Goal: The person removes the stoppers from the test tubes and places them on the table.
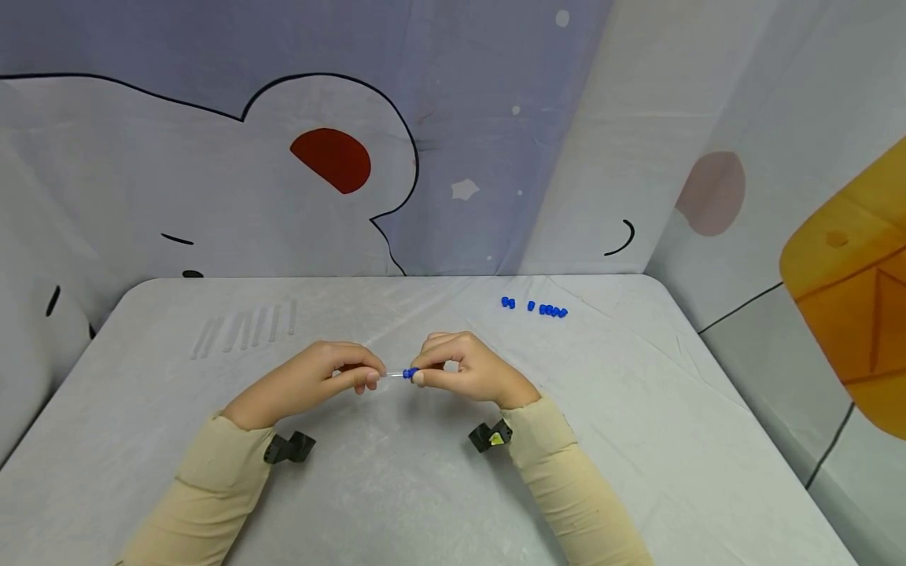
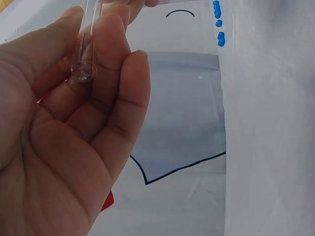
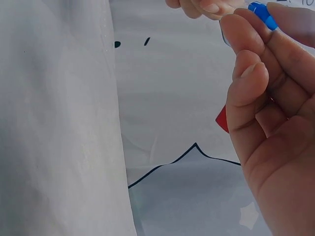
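Observation:
My left hand (image 1: 354, 376) pinches a thin clear tube (image 1: 392, 375) above the middle of the table; in the left wrist view the clear tube (image 2: 84, 54) lies between thumb and fingers. My right hand (image 1: 435, 369) pinches a small blue cap (image 1: 409, 373) at the tube's right end. The right wrist view shows the blue cap (image 3: 262, 14) held between thumb and forefinger at the top edge.
Several clear tubes (image 1: 244, 328) lie in a row at the table's far left. Several blue caps (image 1: 535, 307) lie in a line at the far right, also the blue caps (image 2: 218, 22) in the left wrist view. A printed cloth backdrop (image 1: 340, 157) hangs behind the grey table (image 1: 637, 409).

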`<state>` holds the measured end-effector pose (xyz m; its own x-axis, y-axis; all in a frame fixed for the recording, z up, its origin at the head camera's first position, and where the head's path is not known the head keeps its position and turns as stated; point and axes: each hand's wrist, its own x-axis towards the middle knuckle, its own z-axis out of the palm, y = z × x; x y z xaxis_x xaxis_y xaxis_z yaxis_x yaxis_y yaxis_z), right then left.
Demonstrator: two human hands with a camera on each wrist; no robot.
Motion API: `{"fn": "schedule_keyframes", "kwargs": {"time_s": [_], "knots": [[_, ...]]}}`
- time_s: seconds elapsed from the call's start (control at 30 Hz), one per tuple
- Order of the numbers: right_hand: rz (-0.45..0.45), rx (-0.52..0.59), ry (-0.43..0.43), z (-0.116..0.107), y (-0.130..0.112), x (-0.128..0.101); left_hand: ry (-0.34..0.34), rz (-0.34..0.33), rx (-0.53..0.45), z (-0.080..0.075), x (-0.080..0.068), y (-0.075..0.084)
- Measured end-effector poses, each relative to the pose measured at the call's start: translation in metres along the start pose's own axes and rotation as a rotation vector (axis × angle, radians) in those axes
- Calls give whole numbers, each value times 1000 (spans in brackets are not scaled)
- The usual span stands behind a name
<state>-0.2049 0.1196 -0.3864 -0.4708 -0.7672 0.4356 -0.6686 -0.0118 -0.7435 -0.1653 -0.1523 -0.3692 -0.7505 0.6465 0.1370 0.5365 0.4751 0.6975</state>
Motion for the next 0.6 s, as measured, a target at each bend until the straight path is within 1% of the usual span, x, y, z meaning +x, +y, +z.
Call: {"fn": "schedule_keyframes", "kwargs": {"time_s": [0.23,0.37,0.6], "knots": [[8,23,14,0,0,-1,6,2,-6,0,-1,0],[-10,-25,45,1,0,0,5,-7,-7,0,0,0],[-27,-146,81,2,-2,2,-7,-18,-27,0,0,0]]}}
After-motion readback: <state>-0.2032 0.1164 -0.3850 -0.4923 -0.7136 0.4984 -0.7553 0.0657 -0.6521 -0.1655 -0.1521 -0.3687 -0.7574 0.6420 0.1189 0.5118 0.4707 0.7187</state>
